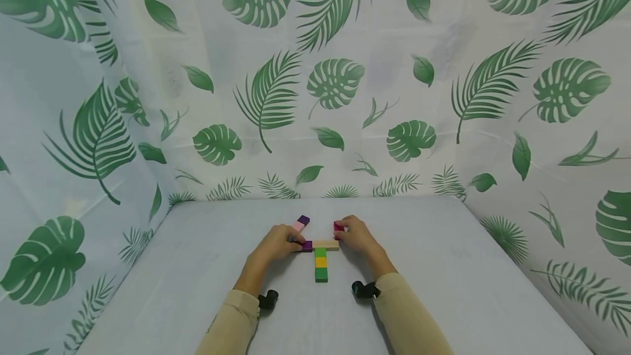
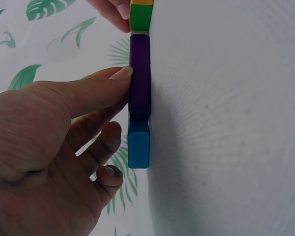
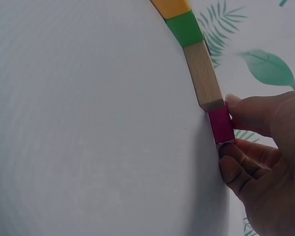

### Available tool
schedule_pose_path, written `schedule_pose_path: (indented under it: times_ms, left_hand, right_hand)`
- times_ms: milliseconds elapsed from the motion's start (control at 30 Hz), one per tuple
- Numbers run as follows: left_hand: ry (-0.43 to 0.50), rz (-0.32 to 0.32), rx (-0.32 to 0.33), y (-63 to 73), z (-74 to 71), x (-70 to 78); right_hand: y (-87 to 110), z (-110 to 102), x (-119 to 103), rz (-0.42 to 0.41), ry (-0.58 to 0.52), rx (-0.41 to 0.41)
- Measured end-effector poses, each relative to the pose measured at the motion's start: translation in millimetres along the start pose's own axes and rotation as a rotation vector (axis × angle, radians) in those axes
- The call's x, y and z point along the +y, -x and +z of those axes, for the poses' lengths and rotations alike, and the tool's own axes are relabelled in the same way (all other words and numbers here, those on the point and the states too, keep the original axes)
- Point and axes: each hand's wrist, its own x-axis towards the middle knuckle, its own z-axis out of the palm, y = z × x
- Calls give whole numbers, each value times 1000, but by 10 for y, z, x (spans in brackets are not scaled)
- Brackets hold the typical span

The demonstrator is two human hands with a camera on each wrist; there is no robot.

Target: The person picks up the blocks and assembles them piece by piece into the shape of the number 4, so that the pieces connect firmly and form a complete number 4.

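In the head view, my left hand (image 1: 280, 244) is at the left end of a row of blocks. Its thumb and forefinger pinch the purple block (image 2: 140, 78), with a blue block (image 2: 139, 145) beside that block's end. At the other end my right hand (image 1: 356, 233) holds a magenta block (image 3: 221, 125) between thumb and fingers, right against the end of a plain wooden block (image 1: 325, 245). Below the row's middle runs a column of green, yellow (image 1: 321, 262) and dark green (image 1: 321, 274) blocks.
A pink block (image 1: 298, 226) and a dark purple block (image 1: 303, 219) slant away beyond my left hand. Everything lies on a white-covered table (image 1: 419, 234). Leaf-printed cloth (image 1: 345, 125) hangs behind it and along both sides.
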Motion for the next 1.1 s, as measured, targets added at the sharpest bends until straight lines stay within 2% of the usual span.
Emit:
schedule_pose_path:
  times_ms: [1100]
  left_hand:
    - [-8,36,-9,-3,-14,-12]
  right_hand:
    - [-93,150,-246,21,4,-61]
